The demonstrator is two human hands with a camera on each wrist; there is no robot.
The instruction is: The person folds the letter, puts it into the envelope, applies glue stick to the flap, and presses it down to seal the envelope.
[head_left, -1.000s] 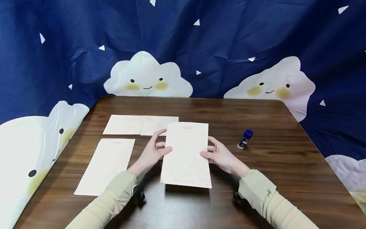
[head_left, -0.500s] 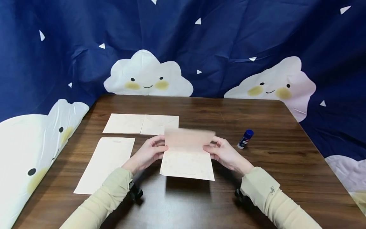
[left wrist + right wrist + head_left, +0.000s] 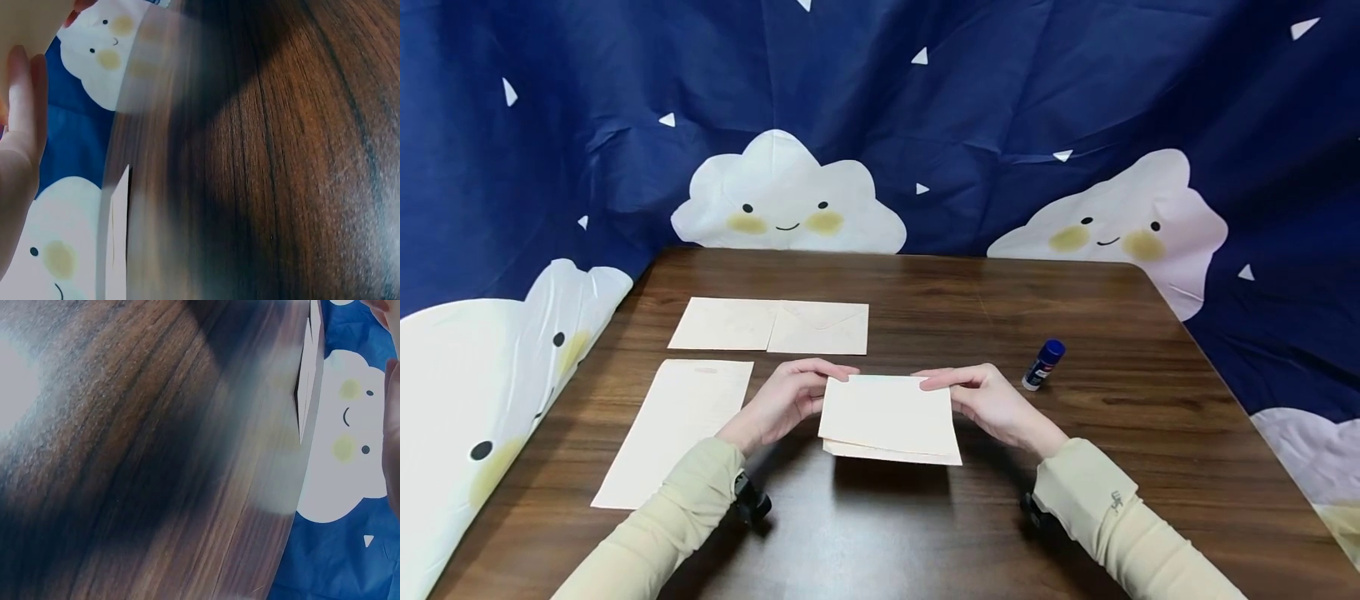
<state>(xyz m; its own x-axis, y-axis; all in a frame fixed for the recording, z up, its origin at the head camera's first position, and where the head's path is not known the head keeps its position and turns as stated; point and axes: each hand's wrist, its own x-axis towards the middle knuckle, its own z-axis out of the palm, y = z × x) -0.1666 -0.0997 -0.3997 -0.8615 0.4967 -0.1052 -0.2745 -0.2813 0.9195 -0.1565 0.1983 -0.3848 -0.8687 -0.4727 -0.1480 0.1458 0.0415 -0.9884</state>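
at the far left, a blue backdrop (image 3: 647,50) printed with smiling clouds is seen behind and beside a dark wood-grained table (image 3: 1150,400). on the left part of the table, a flat sheet (image 3: 673,425) is laid lengthwise, with a small pale reddish mark printed near its far edge. beyond it, a pale rectangle (image 3: 722,323) is placed beside an envelope (image 3: 817,327); their neighbouring edges are met, and a pointed flap line is shown on the envelope. next, a light sleeve (image 3: 658,512) is seen, with a dark wrist device (image 3: 751,500) at its cuff. by the left hand (image 3: 778,402), the far left corner of a folded sheet (image 3: 887,414) is pinched, the thumb being laid over the top.

at the centre, the folded sheet is held above the table between the two hands, and a shadow is cast beneath it. the fold is turned to the far side; at the near side, the lower layer is left showing as a narrow strip under the upper one. by the right hand (image 3: 996,404), the far right corner is pinched in the same manner, thumb uppermost. farther right, a glue stick (image 3: 1043,365) with a blue cap is stood on the table, apart from the right hand. in both wrist views, the hands are only partly shown.
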